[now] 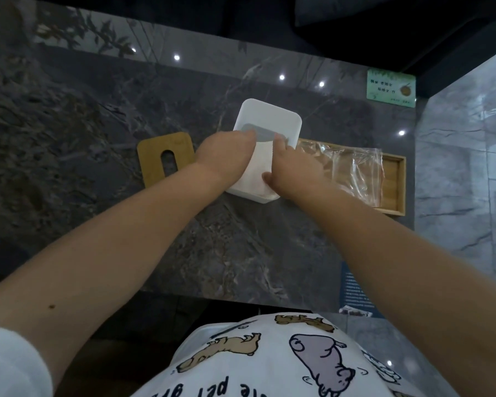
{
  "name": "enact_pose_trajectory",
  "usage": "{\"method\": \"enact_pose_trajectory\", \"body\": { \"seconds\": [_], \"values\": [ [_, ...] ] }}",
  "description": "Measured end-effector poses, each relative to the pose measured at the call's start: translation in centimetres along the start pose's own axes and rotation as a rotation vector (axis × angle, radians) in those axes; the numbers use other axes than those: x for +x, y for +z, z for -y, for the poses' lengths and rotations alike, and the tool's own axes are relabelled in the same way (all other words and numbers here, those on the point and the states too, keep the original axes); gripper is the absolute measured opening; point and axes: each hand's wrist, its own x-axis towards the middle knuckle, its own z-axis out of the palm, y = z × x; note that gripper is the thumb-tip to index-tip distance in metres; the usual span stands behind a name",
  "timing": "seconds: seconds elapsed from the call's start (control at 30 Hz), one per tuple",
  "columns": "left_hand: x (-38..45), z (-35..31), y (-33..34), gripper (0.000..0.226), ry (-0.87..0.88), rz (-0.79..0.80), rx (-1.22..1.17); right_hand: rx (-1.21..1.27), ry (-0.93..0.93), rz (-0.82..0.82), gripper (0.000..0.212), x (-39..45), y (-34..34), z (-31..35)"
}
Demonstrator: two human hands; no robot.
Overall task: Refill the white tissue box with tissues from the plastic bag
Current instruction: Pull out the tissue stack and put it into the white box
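Observation:
The white tissue box (267,118) stands open-topped on the dark marble table, its wooden lid off. A stack of white tissues (257,170) sits in its opening. My left hand (226,156) presses on the stack from the left, fingers curled over its far end. From the right, my right hand (291,167) holds the same stack, thumb at the near end. The clear plastic bag (355,170) lies flat and looks empty, right of the box.
A wooden lid with an oval slot (158,159) lies left of the box. The bag rests on a shallow wooden tray (395,184). A green card (391,87) sits at the far right; the table's right edge drops to a tiled floor.

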Motion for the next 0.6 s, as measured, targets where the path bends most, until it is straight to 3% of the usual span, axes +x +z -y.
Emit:
{"method": "enact_pose_trajectory", "body": {
  "seconds": [0.13,0.4,0.6],
  "values": [
    [-2.4,0.7,0.6,0.015,0.173,-0.110,0.003,-0.064,-0.074,0.048,0.084,-0.6,0.3,-1.0],
    [-4.6,0.1,2.5,0.059,0.180,0.091,0.070,-0.270,-0.074,0.046,0.050,-0.1,-1.0,-1.1],
    [-4.6,-0.4,2.7,0.049,0.219,0.101,0.177,-0.381,-0.047,0.177,0.052,0.8,-1.3,-0.4]
  ]
}}
